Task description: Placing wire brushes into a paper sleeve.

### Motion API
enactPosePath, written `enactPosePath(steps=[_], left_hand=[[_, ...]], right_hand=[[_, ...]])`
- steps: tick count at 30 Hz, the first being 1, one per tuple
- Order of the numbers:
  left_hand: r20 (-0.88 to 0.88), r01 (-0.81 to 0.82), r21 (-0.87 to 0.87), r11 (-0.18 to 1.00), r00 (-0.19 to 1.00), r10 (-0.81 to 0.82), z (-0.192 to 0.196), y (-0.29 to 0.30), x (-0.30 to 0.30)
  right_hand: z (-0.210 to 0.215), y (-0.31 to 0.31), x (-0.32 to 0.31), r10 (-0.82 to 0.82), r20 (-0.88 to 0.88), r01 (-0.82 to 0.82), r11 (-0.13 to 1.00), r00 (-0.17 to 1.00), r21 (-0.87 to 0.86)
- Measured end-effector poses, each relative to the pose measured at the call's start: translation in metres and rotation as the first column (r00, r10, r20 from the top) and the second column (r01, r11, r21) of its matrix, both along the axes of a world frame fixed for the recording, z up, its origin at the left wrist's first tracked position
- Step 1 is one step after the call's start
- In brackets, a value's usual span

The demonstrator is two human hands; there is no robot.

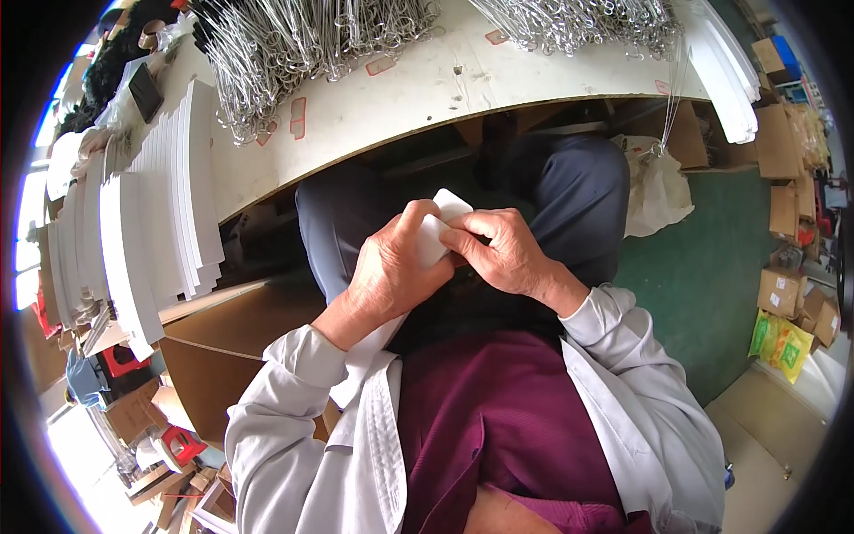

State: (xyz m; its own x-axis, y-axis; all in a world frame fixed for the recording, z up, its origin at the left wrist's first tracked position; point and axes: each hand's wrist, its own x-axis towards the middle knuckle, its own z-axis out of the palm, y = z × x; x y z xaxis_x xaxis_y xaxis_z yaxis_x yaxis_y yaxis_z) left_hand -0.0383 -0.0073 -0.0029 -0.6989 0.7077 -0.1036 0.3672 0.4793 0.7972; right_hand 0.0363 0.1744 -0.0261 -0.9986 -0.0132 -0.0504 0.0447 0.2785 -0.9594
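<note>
Above my lap, my left hand (396,260) is wrapped around a long white strip (433,238). Its rounded far end (451,204) sticks out past my fingers, and a lower stretch seems to run back under my left wrist. From the other side, my right hand (505,252) pinches the same strip between thumb and fingers, close to my left fingertips. My fingers cover much of the strip, so whether it is one piece or two overlapping ones I cannot tell.
Bundles of metal wires with looped ends (302,53) lie on the white worktable (356,116). Stacked long white strips (165,205) stand at the left, more white strips (725,80) overhang at the right. A cardboard box (236,356) sits low left; a pale bag (656,191) hangs under the table.
</note>
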Motion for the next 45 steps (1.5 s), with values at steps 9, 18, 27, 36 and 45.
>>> enactPosePath(steps=[9, 18, 27, 36, 45], left_hand=[[-0.095, -0.113, -0.002, 0.994, 0.989, 0.112, -0.004, 0.003, 0.010], [-0.077, -0.161, 0.034, 0.986, 0.984, 0.163, -0.007, 0.000, 0.019], [-0.129, -0.178, -0.021, 0.984, 0.976, 0.174, -0.005, 0.000, 0.022], [-0.237, -0.208, -0.030, 0.978, 0.952, 0.195, -0.007, 0.004, 0.027], [-0.235, -0.179, 0.014, 0.984, 0.956, 0.178, -0.008, 0.004, 0.027]], right_hand=[[-0.002, -0.019, 0.009, -0.284, 0.054, 0.285, 0.896, 0.957, -0.341], [-0.001, -0.018, 0.005, -0.208, -0.389, 0.254, 0.965, 0.897, 0.070], [0.010, -0.027, 0.002, -0.259, -0.127, 0.252, 0.966, 0.958, -0.064], [0.005, -0.022, -0.003, -0.294, 0.111, 0.314, 0.881, 0.949, -0.353], [0.006, -0.014, -0.004, -0.246, 0.285, 0.356, 0.820, 0.926, -0.449]])
